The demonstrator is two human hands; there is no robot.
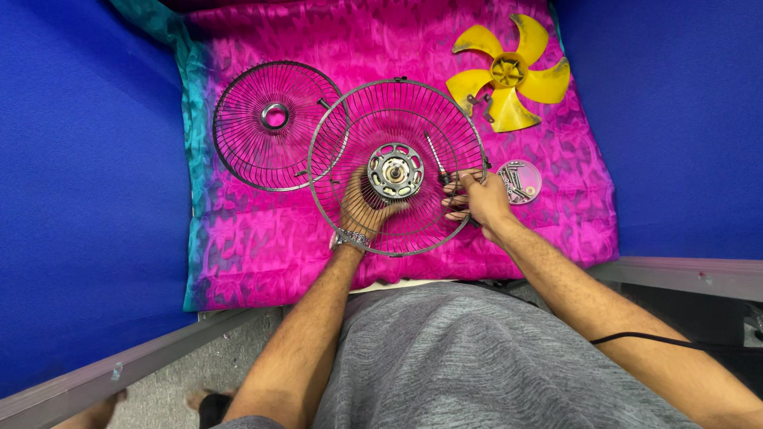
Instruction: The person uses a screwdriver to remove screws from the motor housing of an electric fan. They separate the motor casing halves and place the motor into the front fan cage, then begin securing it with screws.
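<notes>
Head view. The person works a screwdriver (436,156) on the rear guard (397,167) of a fan, with the motor (395,170) seated at the guard's hub.

Right hand (483,200): its grip is closed around the screwdriver handle, fingers curled, thumb on top. The shaft runs up and left from the grip, through the wires toward the hub. Exactly where the tip lands cannot be made out.

Left hand (364,208): under the guard, seen through the wires, palm up, fingers wrapped on the motor housing just below the hub. The grip looks shut on the motor; a watch (350,237) sits at the wrist.

Judgement on doing this well: keep the driver in line with the screw rather than slanted, press in while turning, and let the left hand brace against the twist so the guard does not spin or flex. Loosened screws want catching before they drop into the cloth (254,238).

Pose: both forearms come in from below and converge on the guard; right wrist cocked slightly inward, left wrist straight.

Around the grip: a dish (519,181) of screws just right of the right hand, yellow blade (509,71) up and right, front guard (274,125) up and left, overlapped by the rear guard's rim.
</notes>
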